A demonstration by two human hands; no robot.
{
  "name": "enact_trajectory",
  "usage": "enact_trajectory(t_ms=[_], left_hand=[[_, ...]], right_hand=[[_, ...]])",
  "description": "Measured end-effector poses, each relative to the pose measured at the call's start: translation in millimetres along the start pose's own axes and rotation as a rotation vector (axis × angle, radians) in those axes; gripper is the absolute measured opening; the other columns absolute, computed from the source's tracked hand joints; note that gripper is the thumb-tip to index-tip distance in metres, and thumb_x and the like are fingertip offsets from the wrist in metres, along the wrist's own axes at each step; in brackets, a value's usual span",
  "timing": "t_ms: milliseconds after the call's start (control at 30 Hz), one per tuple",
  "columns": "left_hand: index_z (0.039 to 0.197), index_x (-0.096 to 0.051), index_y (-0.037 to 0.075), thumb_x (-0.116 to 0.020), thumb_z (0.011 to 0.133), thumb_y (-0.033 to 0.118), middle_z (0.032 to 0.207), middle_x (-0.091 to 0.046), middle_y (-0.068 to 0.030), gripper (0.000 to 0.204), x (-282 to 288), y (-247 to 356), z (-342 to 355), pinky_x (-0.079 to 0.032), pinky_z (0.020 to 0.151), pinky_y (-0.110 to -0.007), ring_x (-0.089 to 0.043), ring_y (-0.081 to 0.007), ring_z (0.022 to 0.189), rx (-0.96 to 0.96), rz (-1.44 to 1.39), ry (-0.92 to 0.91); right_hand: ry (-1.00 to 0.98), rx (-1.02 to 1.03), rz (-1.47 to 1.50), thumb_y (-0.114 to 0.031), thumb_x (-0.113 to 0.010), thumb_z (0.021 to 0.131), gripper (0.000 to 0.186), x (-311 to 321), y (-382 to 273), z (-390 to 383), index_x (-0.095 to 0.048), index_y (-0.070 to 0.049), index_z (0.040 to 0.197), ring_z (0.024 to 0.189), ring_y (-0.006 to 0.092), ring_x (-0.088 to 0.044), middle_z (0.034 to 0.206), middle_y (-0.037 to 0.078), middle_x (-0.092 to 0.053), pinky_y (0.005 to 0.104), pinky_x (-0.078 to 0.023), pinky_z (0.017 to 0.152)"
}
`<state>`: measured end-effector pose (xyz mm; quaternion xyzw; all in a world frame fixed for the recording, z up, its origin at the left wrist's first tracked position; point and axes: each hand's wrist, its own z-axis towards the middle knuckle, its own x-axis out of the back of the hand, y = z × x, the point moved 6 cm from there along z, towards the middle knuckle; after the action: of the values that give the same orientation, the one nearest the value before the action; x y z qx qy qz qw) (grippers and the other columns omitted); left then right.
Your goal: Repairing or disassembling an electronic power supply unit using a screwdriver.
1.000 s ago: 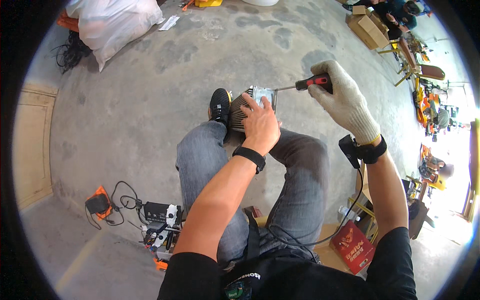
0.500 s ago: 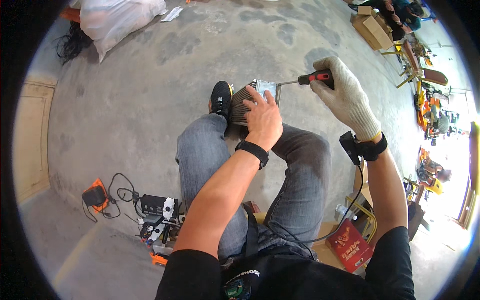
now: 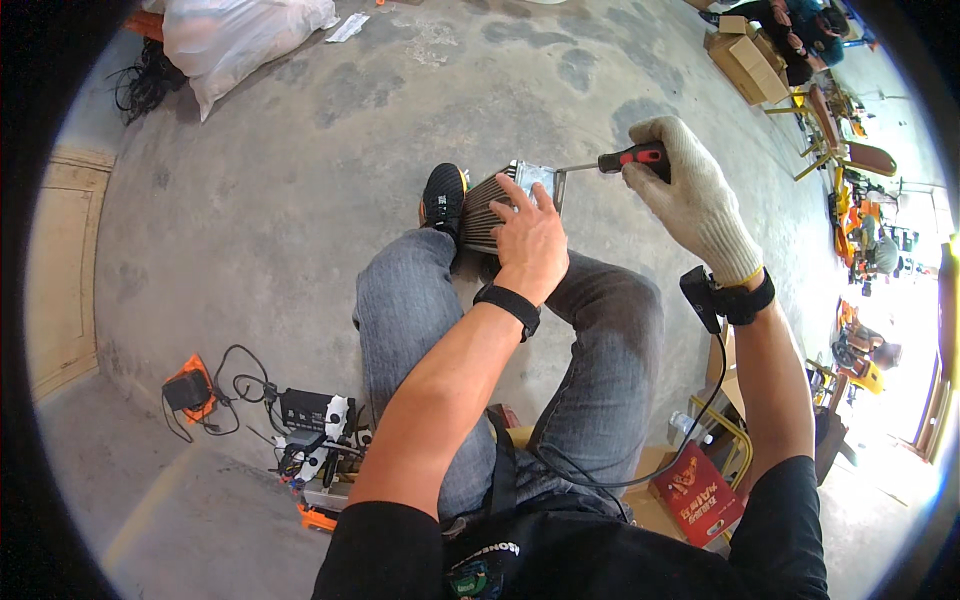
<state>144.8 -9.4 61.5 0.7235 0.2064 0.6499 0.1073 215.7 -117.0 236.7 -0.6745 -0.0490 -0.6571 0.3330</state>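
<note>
A finned grey metal housing (image 3: 480, 222) stands between my lower legs, beside my black shoe. My bare left hand (image 3: 533, 243) lies across its top with the fingers spread, touching the fins and a flat silvery plate (image 3: 537, 178). On my right hand (image 3: 697, 195) is a white knitted glove. That hand is wrapped round the black and red handle of a screwdriver (image 3: 628, 158). The screwdriver's shaft runs level to the left, its tip at the right edge of the housing near a corner. Whether the tip sits in a screw is too small to tell.
A black box with cables (image 3: 310, 408) lies at the lower left, near an orange and black plug piece (image 3: 190, 390). To my lower right stands a red box (image 3: 697, 495). A white sack (image 3: 240, 50) and a cardboard box (image 3: 745, 65) lie farther off. Another person sits upper right.
Almost nothing differs. The whole view has shifted very slightly; both hands, the screwdriver and the housing keep their places relative to each other.
</note>
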Motion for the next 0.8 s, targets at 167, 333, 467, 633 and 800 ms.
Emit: enact_trajectory(t_ms=[167, 333, 467, 633, 800], left_hand=[[0.145, -0.043, -0.009, -0.081, 0.085, 0.029, 0.149, -0.029, -0.0458, 0.081, 0.4, 0.3, -0.1, -0.062, 0.086, -0.045, -0.056, -0.056, 0.12, -0.001, -0.007, 0.001], [0.146, -0.042, -0.009, -0.081, 0.085, 0.029, 0.147, -0.029, -0.0467, 0.082, 1.0, 1.5, 0.0, -0.062, 0.085, -0.044, -0.057, -0.0563, 0.118, -0.023, 0.003, -0.019], [0.145, -0.043, -0.01, -0.081, 0.084, 0.029, 0.147, -0.029, -0.047, 0.081, 1.9, -0.1, -0.1, -0.062, 0.084, -0.044, -0.058, -0.0555, 0.116, -0.019, 0.007, 0.002], [0.143, -0.044, -0.01, -0.082, 0.083, 0.028, 0.146, -0.03, -0.0466, 0.081, 2.3, 1.4, -1.0, -0.062, 0.084, -0.043, -0.058, -0.0547, 0.115, -0.024, -0.005, 0.025], [0.144, -0.043, -0.01, -0.082, 0.083, 0.029, 0.147, -0.03, -0.0461, 0.081, -0.3, 0.1, 0.0, -0.062, 0.086, -0.043, -0.057, -0.0549, 0.117, -0.022, -0.007, 0.025]], right_hand=[[-0.001, 0.003, -0.01, -0.015, -0.074, 0.089, 0.034, 0.3, -1.0, 0.7, -0.061, -0.002, 0.118, 0.099, 0.0317, -0.07, 0.106, 0.017, -0.068, 0.039, -0.056, 0.086], [0.001, 0.016, -0.021, -0.016, -0.074, 0.09, 0.034, 0.2, -2.2, 1.6, -0.061, -0.002, 0.118, 0.098, 0.0314, -0.071, 0.106, 0.017, -0.068, 0.0388, -0.056, 0.086], [-0.003, 0.014, -0.019, -0.016, -0.074, 0.09, 0.033, -0.8, -2.9, 2.8, -0.062, -0.002, 0.118, 0.099, 0.0316, -0.07, 0.105, 0.017, -0.068, 0.0388, -0.056, 0.086], [-0.005, 0.011, -0.026, -0.017, -0.074, 0.09, 0.034, -0.5, -2.7, 2.4, -0.062, -0.004, 0.119, 0.099, 0.0323, -0.07, 0.106, 0.016, -0.068, 0.0394, -0.056, 0.086], [-0.011, -0.003, -0.032, -0.018, -0.074, 0.09, 0.033, -1.2, -4.2, 3.1, -0.062, -0.004, 0.118, 0.101, 0.0331, -0.069, 0.106, 0.016, -0.067, 0.0409, -0.055, 0.087]])
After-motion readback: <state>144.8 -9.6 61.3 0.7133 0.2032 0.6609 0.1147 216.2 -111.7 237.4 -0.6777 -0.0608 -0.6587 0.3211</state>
